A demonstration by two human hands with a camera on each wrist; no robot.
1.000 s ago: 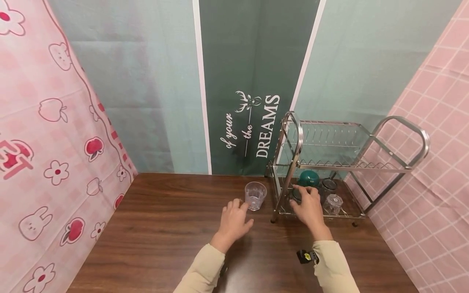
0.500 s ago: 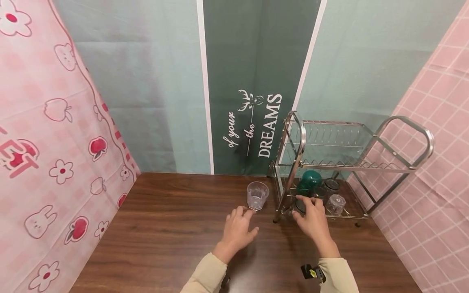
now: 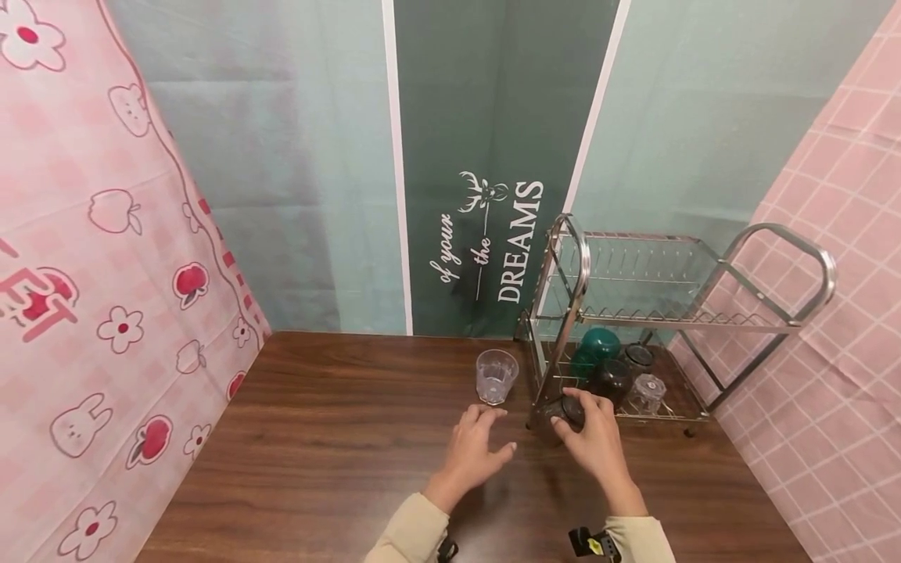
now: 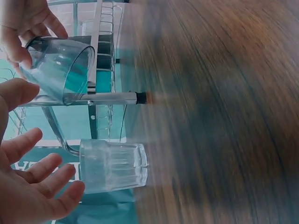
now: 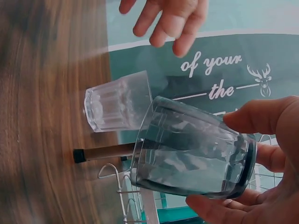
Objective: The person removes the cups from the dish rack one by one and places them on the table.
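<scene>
My right hand [image 3: 597, 442] grips a smoky grey glass tumbler [image 5: 196, 149] around its base. The tumbler is upside down, its rim towards the table, just in front of the rack's left end. Nothing is held in my left hand [image 3: 473, 453]; its fingers are spread and slightly bent, to the left of the tumbler and apart from it. Behind the left fingertips a clear plastic cup [image 3: 496, 377] stands upright on the wooden table [image 3: 338, 438]. In the left wrist view, this cup [image 4: 114, 165] is beyond the left fingers [image 4: 60, 205].
A two-tier metal dish rack [image 3: 580, 285] stands at the right. Its lower shelf bears a teal cup [image 3: 598, 346], dark glasses [image 3: 611, 379] and an upside-down clear glass [image 3: 646, 393]. Fabric hangs behind, with a pink patterned cloth [image 3: 141, 344] at the left and pink checks at the right.
My right hand has drawn the smoky tumbler out of the rack's lower shelf, towards the front. My left hand has shifted right and nearer to me, away from the clear cup.
</scene>
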